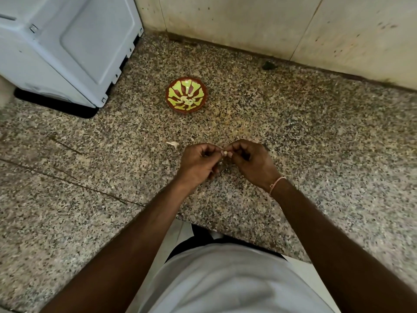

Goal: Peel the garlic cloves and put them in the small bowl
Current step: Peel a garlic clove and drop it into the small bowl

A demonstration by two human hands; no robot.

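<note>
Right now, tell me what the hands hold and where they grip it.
A garlic clove, pinched between the fingertips of the left hand and right hand, one at each side. Which end cannot be told.

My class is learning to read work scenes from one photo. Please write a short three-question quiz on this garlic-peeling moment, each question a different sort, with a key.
1. True or false: both the left hand and the right hand pinch the garlic clove.
2. Multiple choice: the small bowl stands
A. under the hands
B. beyond the hands, on the speckled counter
C. on the white appliance
3. Fill in: the loose bit of garlic skin lies on the counter to the ____ of the left hand.

Key
1. True
2. B
3. left
</note>
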